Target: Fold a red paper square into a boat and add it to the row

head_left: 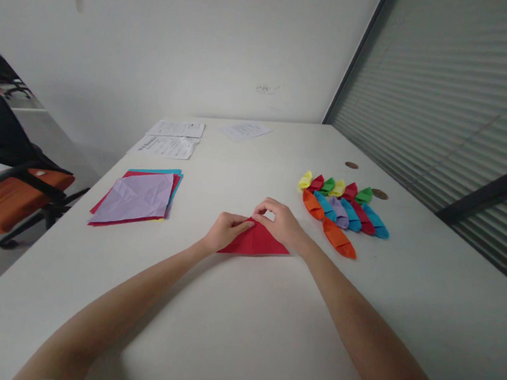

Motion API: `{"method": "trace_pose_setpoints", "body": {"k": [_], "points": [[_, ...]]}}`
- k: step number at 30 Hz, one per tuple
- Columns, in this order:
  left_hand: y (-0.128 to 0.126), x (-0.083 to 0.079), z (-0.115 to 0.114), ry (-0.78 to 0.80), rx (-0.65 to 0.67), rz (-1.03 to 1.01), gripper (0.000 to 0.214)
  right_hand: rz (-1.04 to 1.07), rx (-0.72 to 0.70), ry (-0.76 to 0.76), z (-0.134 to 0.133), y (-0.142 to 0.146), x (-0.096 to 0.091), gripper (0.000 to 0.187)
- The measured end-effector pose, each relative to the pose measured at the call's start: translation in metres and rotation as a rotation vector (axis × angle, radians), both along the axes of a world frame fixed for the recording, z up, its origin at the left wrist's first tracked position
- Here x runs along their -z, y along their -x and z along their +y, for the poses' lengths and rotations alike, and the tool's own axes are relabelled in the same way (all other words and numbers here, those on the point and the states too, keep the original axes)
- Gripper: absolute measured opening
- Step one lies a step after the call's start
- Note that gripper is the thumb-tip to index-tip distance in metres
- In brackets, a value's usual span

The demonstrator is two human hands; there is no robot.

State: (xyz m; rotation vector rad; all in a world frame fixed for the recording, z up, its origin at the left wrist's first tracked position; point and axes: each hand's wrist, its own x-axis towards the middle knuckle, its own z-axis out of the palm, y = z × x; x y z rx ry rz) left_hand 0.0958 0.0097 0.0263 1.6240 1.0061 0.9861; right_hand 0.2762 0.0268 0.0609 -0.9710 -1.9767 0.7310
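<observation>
I have both forearms reaching in from the lower corners of my view, angled inward and forward across the white bench (240, 332), so that the two hands meet near the centre. Between them lies the red paper (255, 242), showing as a low triangle: a straight edge towards me, the peak under the fingertips at the far side.

My left hand (228, 230) comes in from the paper's left side with its back up, the fingers bunched together and the thumb stretched along the slanting edge towards the peak; it is nearly closed, with the paper pinched beneath. My right hand (278, 219) arches higher — knuckles raised, index finger bent down towards the thumb, a small gap framed between them — and its tips close on the peak, right beside the left thumb. The right wrist passes over the paper's right part.

Well to the left I see a stack of coloured sheets (138, 198), a lilac one on top. To the right, near the right forearm, sit folded paper pieces (345, 214) in two rows, with one orange piece (338, 240) nearest me. Printed pages (165, 146) lie at the bench's far left.
</observation>
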Motion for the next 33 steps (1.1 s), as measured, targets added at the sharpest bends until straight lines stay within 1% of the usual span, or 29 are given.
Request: {"method": "trace_pose_setpoints", "body": {"k": [3,7,10,13,20,24,26,29,31,33], "points": [[0.003,0.004,0.002,0.048,0.007,-0.015,0.04,0.036,0.067,0.018,0.004,-0.007,-0.002,0.009],[0.006,0.014,0.008,0.11,0.034,-0.065,0.037,0.079,0.173,0.042,0.013,-0.02,-0.005,0.01],[0.006,0.019,0.012,0.125,0.013,-0.155,0.032,0.144,0.252,0.088,0.017,-0.028,-0.008,0.015],[0.006,0.02,0.014,0.157,-0.012,-0.226,0.028,0.17,0.304,0.16,0.018,-0.031,-0.009,0.021],[0.006,0.024,0.016,0.24,-0.047,-0.379,0.036,0.205,0.373,0.238,0.021,-0.035,-0.008,0.021],[0.005,0.025,0.016,0.304,-0.132,-0.579,0.045,0.262,0.408,0.222,0.025,-0.035,-0.001,0.02],[0.003,0.024,0.013,0.363,-0.143,-0.697,0.053,0.31,0.432,0.213,0.026,-0.031,0.007,0.02],[-0.001,0.021,0.006,0.452,-0.066,-0.806,0.061,0.413,0.442,0.267,0.024,-0.021,0.019,0.022],[-0.005,0.019,0.001,0.477,-0.005,-0.82,0.056,0.509,0.431,0.342,0.021,-0.012,0.024,0.025],[-0.009,0.017,-0.002,0.484,0.009,-0.808,0.051,0.602,0.411,0.391,0.018,-0.004,0.028,0.029]]}}
